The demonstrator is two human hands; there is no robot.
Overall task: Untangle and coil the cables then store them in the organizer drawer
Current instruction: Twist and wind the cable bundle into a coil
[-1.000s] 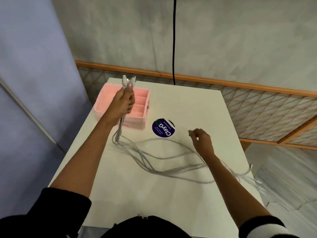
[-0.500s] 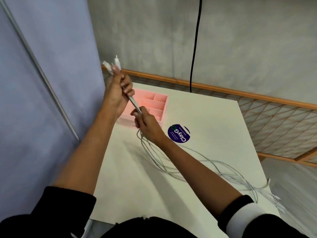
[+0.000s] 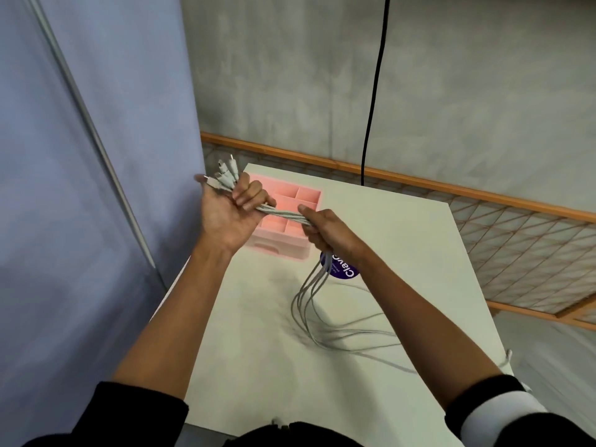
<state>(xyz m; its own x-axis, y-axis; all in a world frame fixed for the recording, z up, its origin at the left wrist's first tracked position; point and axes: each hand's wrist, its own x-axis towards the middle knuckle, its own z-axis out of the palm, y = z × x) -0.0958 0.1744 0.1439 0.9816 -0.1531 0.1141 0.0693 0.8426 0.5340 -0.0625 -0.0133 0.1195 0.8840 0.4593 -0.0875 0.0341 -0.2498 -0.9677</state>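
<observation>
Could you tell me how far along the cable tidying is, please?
Done: the plug ends are gathered in the left hand. In hand: the right hand grips the white cables as one bundle, stretched between both hands. Left: the rest trails loose and uncoiled across the table, and no cable shows in the pink organizer.

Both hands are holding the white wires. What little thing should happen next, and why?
Probably slide the right hand along the cables toward their loose ends, while the left hand grips them just below the plugs. Beyond the right hand they hang down and cross in loops on the table, so combing them straight likely comes before coiling.
</observation>
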